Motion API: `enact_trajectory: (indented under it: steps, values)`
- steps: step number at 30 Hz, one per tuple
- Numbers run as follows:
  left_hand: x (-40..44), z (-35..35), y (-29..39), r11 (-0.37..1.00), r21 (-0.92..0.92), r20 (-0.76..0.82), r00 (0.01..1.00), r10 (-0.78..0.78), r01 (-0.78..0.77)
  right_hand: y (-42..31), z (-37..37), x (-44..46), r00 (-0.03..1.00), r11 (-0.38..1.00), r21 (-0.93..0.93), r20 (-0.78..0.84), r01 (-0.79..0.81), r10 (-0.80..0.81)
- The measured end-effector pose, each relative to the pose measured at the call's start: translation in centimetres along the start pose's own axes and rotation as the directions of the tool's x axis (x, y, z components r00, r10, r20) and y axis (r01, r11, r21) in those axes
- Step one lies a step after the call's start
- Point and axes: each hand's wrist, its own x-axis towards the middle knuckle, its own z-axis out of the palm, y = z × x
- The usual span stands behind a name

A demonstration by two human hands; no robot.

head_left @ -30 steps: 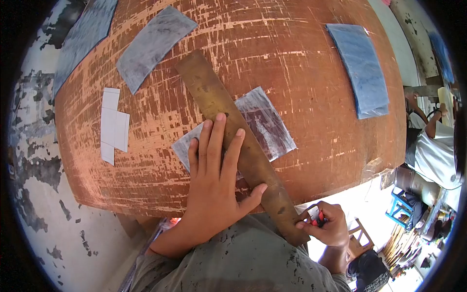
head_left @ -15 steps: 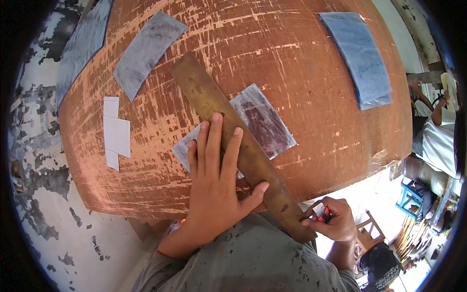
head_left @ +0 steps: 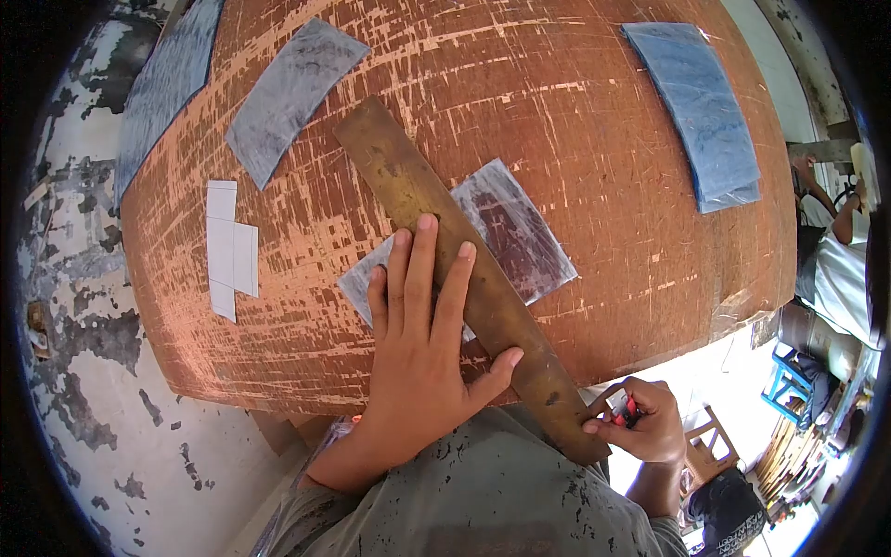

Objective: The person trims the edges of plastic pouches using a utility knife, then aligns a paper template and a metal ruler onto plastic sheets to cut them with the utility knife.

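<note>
My left hand (head_left: 422, 371) lies flat with fingers spread, pressing on a long brownish metal straightedge (head_left: 506, 311). Beneath the straightedge, a clear plastic sheet (head_left: 520, 232) with whitish smears shows on both sides of it. At the straightedge's near end, my right hand (head_left: 650, 422) is closed around a small red-and-dark tool (head_left: 632, 408), mostly hidden by the fingers. The right thumb and fingertips are at the straightedge's edge. To the left of my left hand lies a white paper template (head_left: 232, 246) with ruled lines.
The scratched wooden board (head_left: 640, 278) carries a greyish plastic piece (head_left: 292, 97), a bluish stack of plastic sheets (head_left: 701, 116) and a large sheet (head_left: 172, 93) at the far left. At right are a blue stool (head_left: 787, 385), a wooden stool (head_left: 713, 450) and another person (head_left: 840, 269).
The whole view has shifted slightly, so the board and things on it appear a little further right. Both hands keep almost the same places on the straightedge.
</note>
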Motion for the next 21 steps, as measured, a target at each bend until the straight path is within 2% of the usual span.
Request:
enact_trajectory:
  steps: [8,11,13,14,16,18,20,21]
  values:
    - [0.1,-0.1,0.0,1.000,0.022,0.013,1.000,0.000,0.000,-0.6,-0.1,0.2,1.000,0.999,0.018,-0.012,0.026,-0.026]
    - [0.0,-0.1,0.1,1.000,0.020,0.013,1.000,-0.004,0.003,-2.1,-1.1,0.5,0.995,0.993,-0.057,0.025,0.100,-0.099]
    - [0.1,-0.1,0.0,1.000,0.029,0.015,1.000,0.001,-0.002,-2.1,-2.1,0.4,0.996,0.995,0.049,0.022,0.089,-0.090]
    - [0.0,-0.2,-0.1,1.000,0.030,0.015,1.000,-0.002,0.002,-2.5,-3.0,0.4,0.991,0.993,0.029,0.067,0.115,-0.117]
    - [0.0,-0.1,-0.1,0.999,0.043,0.012,1.000,0.008,-0.009,-3.0,-3.1,0.1,0.990,0.978,0.151,-0.032,0.141,-0.138]
    - [0.0,-0.4,0.0,0.999,0.052,0.016,1.000,0.006,-0.006,-3.8,-3.1,-0.3,0.992,0.987,0.118,-0.075,0.107,-0.099]
    - [0.1,-0.7,0.1,0.998,0.066,0.017,1.000,0.007,-0.008,-5.0,-2.2,0.1,0.971,0.973,0.178,-0.213,0.151,-0.111]
    - [0.2,-0.9,0.1,0.997,0.079,0.022,1.000,0.007,-0.008,-4.9,-2.0,0.2,0.966,0.973,0.162,-0.222,0.167,-0.129]
